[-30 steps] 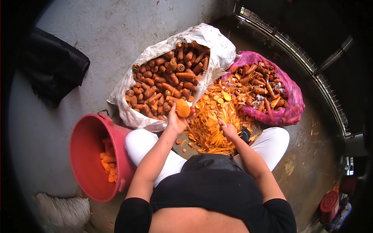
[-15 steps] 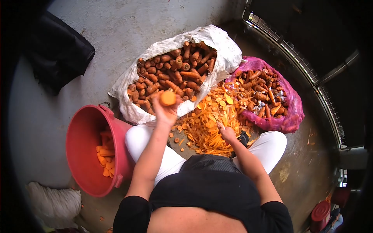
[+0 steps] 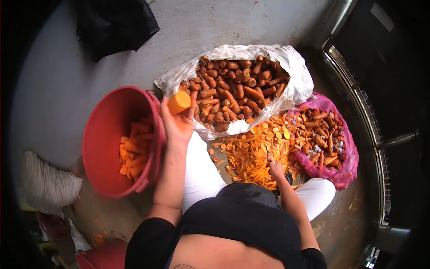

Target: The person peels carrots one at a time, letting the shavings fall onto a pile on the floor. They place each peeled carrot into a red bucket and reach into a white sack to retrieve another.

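Observation:
My left hand [image 3: 179,123] is closed on a thick peeled carrot [image 3: 179,102], its cut end pale orange, held up between the red bucket [image 3: 160,134] and the white sack [image 3: 301,74]. Peeled carrots [image 3: 134,150] lie in the bucket. Unpeeled carrots [image 3: 237,92] fill the opened sack. Over the peelings heap [image 3: 253,154] my right hand [image 3: 276,171] is closed; whatever it grips is too small to make out. Cut round ends lie among the peelings.
A pink mesh sack [image 3: 349,166] with rough carrots and scraps stands at the right. Black cloth [image 3: 118,27] hangs on the grey wall. A pale sack [image 3: 47,184] lies at the lower left, near another red container [image 3: 105,256].
My left hand has carried the peeled carrot left, toward the bucket's rim. My right hand stays over the peelings. The camera view has turned toward the left.

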Available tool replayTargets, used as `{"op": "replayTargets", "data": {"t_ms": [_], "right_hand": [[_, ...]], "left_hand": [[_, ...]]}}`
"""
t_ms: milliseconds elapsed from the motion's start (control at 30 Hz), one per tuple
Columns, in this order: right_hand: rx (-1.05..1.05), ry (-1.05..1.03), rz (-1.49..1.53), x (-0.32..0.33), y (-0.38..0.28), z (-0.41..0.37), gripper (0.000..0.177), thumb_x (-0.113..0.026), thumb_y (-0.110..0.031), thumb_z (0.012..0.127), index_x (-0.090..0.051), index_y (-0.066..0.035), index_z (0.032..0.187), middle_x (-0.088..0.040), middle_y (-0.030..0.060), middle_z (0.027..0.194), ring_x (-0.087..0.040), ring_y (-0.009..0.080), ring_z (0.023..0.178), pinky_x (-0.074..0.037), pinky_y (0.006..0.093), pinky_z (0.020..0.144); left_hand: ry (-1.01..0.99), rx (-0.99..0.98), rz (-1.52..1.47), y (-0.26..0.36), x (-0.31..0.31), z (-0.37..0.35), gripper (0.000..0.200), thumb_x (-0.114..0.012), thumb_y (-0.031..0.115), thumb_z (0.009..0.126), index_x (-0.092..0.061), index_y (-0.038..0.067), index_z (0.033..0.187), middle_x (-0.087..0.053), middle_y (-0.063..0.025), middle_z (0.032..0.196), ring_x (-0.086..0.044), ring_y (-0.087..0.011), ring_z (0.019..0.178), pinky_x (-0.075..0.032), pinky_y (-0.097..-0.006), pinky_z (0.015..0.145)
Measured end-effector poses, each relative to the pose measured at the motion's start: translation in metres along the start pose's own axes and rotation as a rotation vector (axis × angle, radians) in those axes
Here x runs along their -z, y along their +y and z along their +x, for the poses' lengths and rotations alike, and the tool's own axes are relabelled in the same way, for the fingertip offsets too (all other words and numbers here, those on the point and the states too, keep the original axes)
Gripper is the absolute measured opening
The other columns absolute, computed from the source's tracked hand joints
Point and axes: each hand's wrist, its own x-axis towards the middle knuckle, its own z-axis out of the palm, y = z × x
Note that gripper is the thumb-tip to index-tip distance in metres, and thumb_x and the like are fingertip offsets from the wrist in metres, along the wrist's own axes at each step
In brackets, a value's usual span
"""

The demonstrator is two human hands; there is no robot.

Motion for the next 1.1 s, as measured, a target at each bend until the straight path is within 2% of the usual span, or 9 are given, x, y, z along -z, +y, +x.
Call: {"op": "replayTargets", "data": {"t_ms": [200,367,433,567,667,767,967,1000,1100], "right_hand": [[0.053,0.020,0.007,-0.003,-0.002,0.001,0.057,-0.052,-0.053,0.091,-0.064,0.000,0.075,-0.054,0.0087,0.052,-0.055,0.0187,0.048,-0.042,0.0319,0.049],[0.016,0.013,-0.022,-0.001,0.002,0.000,0.059,-0.051,-0.055,0.088,-0.067,0.001,0.078,-0.060,0.0129,0.058,-0.062,0.0253,0.057,-0.047,0.0367,0.059],[0.023,0.012,-0.032,-0.001,0.002,-0.001,0.060,-0.051,-0.055,0.088,-0.068,0.001,0.078,-0.059,0.0128,0.057,-0.061,0.0255,0.056,-0.047,0.0372,0.059],[-0.026,0.007,-0.050,0.001,0.003,-0.001,0.058,-0.050,-0.053,0.090,-0.068,0.001,0.082,-0.057,0.0113,0.055,-0.059,0.0233,0.053,-0.046,0.0354,0.056],[0.034,0.038,0.016,0.001,-0.005,-0.004,0.055,-0.051,-0.051,0.091,-0.068,0.001,0.084,-0.055,0.0098,0.054,-0.057,0.0204,0.051,-0.044,0.0330,0.052],[0.105,0.071,0.078,0.006,-0.027,-0.010,0.051,-0.052,-0.048,0.092,-0.066,0.000,0.084,-0.053,0.0082,0.052,-0.055,0.0176,0.049,-0.042,0.0315,0.049],[0.114,0.072,0.187,0.019,-0.046,-0.015,0.048,-0.050,-0.051,0.094,-0.065,-0.006,0.096,-0.048,0.0003,0.053,-0.045,0.0097,0.045,-0.036,0.0260,0.044],[0.107,0.089,0.230,0.017,-0.046,-0.016,0.047,-0.050,-0.050,0.095,-0.065,-0.006,0.097,-0.048,-0.0006,0.054,-0.045,0.0092,0.045,-0.036,0.0256,0.044],[0.087,0.055,0.280,0.018,-0.037,-0.012,0.045,-0.051,-0.049,0.095,-0.063,-0.006,0.102,-0.047,-0.0014,0.058,-0.044,0.0076,0.046,-0.035,0.0260,0.044]], "left_hand": [[0.134,-0.220,-0.013,0.000,0.000,-0.001,0.043,-0.068,0.030,0.086,-0.052,-0.002,0.111,-0.057,-0.0161,0.115,-0.056,-0.0371,0.110,-0.052,-0.0495,0.096],[-0.065,-0.348,-0.262,0.064,0.004,0.002,0.054,-0.060,0.032,0.089,-0.044,-0.008,0.121,-0.051,-0.0228,0.122,-0.054,-0.0427,0.114,-0.052,-0.0451,0.098],[-0.008,-0.597,-0.161,0.078,-0.009,0.000,0.052,-0.058,0.030,0.090,-0.044,-0.010,0.121,-0.049,-0.0243,0.126,-0.054,-0.0438,0.113,-0.051,-0.0449,0.099],[-0.111,-0.693,0.416,0.066,0.001,-0.006,0.043,-0.056,0.023,0.094,-0.045,-0.008,0.122,-0.055,-0.0218,0.120,-0.056,-0.0362,0.115,-0.053,-0.0444,0.095],[-0.244,-0.661,0.950,0.018,0.003,-0.020,0.028,-0.069,0.015,0.087,-0.056,0.003,0.109,-0.061,-0.0083,0.107,-0.060,-0.0144,0.093,-0.049,-0.0291,0.084],[-0.367,-0.309,0.851,-0.039,-0.002,-0.037,0.047,-0.072,0.011,0.084,-0.044,0.007,0.120,-0.056,-0.0066,0.108,-0.058,-0.0155,0.100,-0.049,-0.0303,0.088],[-0.380,-0.116,0.960,-0.087,0.002,-0.048,0.059,-0.079,0.025,0.079,-0.045,0.004,0.122,-0.053,-0.0056,0.104,-0.056,-0.0133,0.095,-0.048,-0.0259,0.083],[-0.344,-0.053,1.048,-0.093,0.013,-0.045,0.066,-0.075,0.041,0.080,-0.044,0.004,0.126,-0.053,-0.0060,0.103,-0.056,-0.0131,0.095,-0.048,-0.0270,0.081],[-0.287,0.272,0.886,-0.113,0.034,-0.035,0.072,-0.063,0.058,0.084,-0.044,0.005,0.129,-0.052,-0.0064,0.102,-0.057,-0.0146,0.093,-0.050,-0.0298,0.077]]}}
